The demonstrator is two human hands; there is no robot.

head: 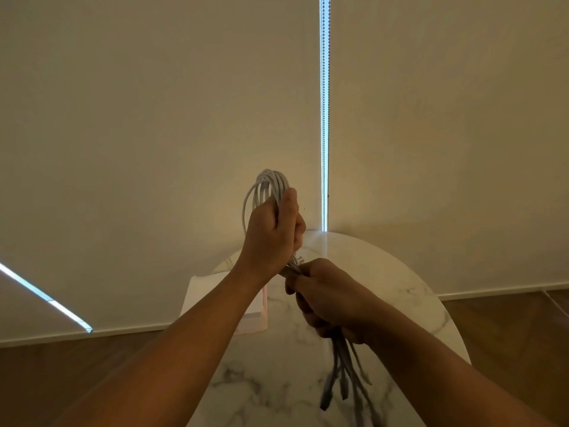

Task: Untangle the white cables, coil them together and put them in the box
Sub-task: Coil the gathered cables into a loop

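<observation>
Both my hands hold one bundle of white cables [267,186] above a round marble table [385,272]. My left hand [272,232] grips the upper part, and several cable loops arch out above its fingers. Just below it, my right hand [329,300] grips the lower part of the bundle. Loose cable ends with plugs hang from under that hand toward the tabletop. A pale box [200,291] sits on the table's left side, largely hidden behind my left forearm.
Closed beige blinds fill the background, with a bright gap and bead chain [324,118] straight ahead. Dark wooden floor [508,318] lies on both sides of the table. The table's far edge meets the blinds.
</observation>
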